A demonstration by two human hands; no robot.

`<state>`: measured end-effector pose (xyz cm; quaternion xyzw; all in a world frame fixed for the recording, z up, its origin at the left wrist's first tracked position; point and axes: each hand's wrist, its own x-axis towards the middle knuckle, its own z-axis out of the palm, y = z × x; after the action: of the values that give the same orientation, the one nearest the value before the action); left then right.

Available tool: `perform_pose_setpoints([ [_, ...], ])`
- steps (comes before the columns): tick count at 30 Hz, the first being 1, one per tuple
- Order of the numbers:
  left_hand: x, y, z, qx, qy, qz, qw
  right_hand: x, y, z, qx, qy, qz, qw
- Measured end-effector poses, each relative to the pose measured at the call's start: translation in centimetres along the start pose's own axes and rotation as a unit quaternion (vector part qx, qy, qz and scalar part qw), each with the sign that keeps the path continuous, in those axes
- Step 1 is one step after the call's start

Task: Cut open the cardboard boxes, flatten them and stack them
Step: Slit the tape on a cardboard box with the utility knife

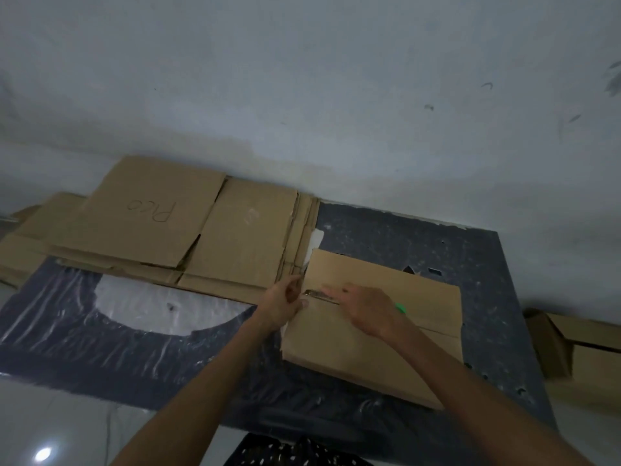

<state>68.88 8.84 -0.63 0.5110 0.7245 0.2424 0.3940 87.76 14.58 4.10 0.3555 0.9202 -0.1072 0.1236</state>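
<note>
The seam (437, 332) is being cut: the box (369, 351), lying under the fingers, is being gripped endwise by the left hand (282, 304), the cutter (400, 308) (green-handled) by the right hand (366, 309). A steady draw along the seam is probably being called for next.

Only readable text: handwritten "Pico" on the top sheet (148, 210) of flat cardboard, at 10 o'clock in frame, letters upside down to the camera. White smudge on the next sheet (248, 237), at its 3 o'clock side: unreadable, can't tell if it's text.
</note>
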Motion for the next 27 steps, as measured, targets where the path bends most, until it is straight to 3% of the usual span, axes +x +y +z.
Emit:
perform_pose_setpoints([
  [13,0.9,-0.9,-0.7,-0.003,-0.058,0.066,0.996,0.8,-0.8,0.6,-0.063,0.027,-0.031,0.997],
  [16,1.0,-0.6,-1.0,0.005,-0.074,0.064,0.995,0.8,-1.5,0.4,-0.109,0.075,-0.051,0.990],
  [27,1.5,0.0,-1.2,0.061,-0.082,0.042,0.994,-1.0,-0.1,-0.7,-0.146,-0.031,-0.009,0.989],
])
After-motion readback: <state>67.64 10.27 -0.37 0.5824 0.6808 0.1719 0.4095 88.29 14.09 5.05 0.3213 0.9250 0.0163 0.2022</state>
